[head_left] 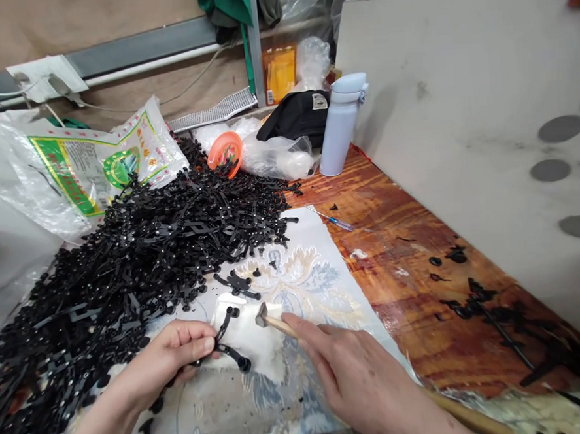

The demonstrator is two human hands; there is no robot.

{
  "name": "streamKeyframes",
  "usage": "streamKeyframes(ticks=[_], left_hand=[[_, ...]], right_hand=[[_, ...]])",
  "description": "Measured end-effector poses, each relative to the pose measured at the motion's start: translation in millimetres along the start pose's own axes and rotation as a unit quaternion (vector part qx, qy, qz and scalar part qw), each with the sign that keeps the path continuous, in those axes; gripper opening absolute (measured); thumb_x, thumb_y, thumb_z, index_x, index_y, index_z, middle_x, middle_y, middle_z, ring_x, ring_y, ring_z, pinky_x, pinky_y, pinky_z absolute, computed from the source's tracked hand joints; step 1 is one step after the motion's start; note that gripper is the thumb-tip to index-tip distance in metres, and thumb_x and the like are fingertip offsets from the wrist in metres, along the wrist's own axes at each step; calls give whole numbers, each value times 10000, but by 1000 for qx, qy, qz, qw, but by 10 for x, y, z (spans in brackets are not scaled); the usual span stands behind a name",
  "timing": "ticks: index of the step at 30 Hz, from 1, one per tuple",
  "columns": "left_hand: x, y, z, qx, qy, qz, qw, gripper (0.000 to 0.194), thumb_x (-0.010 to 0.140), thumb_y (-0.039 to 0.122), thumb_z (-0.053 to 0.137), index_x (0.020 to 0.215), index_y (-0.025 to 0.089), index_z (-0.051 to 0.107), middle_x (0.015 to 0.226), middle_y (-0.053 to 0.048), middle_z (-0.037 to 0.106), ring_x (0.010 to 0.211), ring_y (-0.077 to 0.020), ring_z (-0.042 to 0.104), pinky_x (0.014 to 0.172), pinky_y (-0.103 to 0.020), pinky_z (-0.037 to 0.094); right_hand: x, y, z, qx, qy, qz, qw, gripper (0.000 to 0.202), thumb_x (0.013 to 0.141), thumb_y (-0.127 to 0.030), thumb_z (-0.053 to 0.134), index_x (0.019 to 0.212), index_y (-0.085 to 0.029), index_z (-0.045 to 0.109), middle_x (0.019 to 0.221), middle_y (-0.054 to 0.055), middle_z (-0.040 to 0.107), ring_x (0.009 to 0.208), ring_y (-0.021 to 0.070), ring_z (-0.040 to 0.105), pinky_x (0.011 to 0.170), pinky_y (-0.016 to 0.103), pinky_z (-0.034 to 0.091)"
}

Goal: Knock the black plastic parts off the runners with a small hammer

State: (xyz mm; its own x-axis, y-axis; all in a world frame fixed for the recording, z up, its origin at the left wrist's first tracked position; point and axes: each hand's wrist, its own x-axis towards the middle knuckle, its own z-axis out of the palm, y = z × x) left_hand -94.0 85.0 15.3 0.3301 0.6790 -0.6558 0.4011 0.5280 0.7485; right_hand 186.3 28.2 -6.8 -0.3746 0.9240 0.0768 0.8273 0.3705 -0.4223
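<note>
Between the thumb and fingers of my left hand [183,351] is a black plastic linkage part [229,351], its two arms spread apart with round knobs at the ends. My right hand [351,364] grips the light wooden handle of a small hammer [262,315]. The metal hammer head is just right of the part, apart from it. Under both lies a white cloth pad [271,352] on a patterned cloth [298,275]. A second black linkage part [238,284] rests just beyond the pad.
A large heap of black parts [173,231] covers the left side. Behind it lie a printed plastic bag [114,156] and an orange dish [225,153]. A pale blue bottle [341,125] stands at the back. On the wood are a screwdriver [340,224] and loose black pieces [472,304].
</note>
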Motion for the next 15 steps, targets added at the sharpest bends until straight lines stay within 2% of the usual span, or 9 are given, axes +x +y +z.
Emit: streamKeyframes(ticks=[5,10,15], left_hand=[[-7,68,17,1,-13,16,1000,338,776,450,620,642,141,616,444,90,357,384,-45,200,428,-244,98],[-3,70,15,17,-9,17,1000,347,767,462,625,636,142,594,511,72,399,405,-49,207,424,-238,110],[0,89,22,59,5,0,998,374,743,499,631,612,159,546,532,78,344,434,-62,220,410,-226,141]], right_hand=[[12,-32,-36,-4,-22,21,1000,505,858,-124,358,1332,-257,467,767,46,690,643,230,660,559,317,423],[11,-47,-72,13,-38,29,999,503,861,-126,363,1337,-257,458,745,48,680,657,218,661,558,292,396],[18,-41,-82,15,-51,37,998,500,865,-132,368,1337,-274,454,746,39,679,642,220,655,559,299,407]])
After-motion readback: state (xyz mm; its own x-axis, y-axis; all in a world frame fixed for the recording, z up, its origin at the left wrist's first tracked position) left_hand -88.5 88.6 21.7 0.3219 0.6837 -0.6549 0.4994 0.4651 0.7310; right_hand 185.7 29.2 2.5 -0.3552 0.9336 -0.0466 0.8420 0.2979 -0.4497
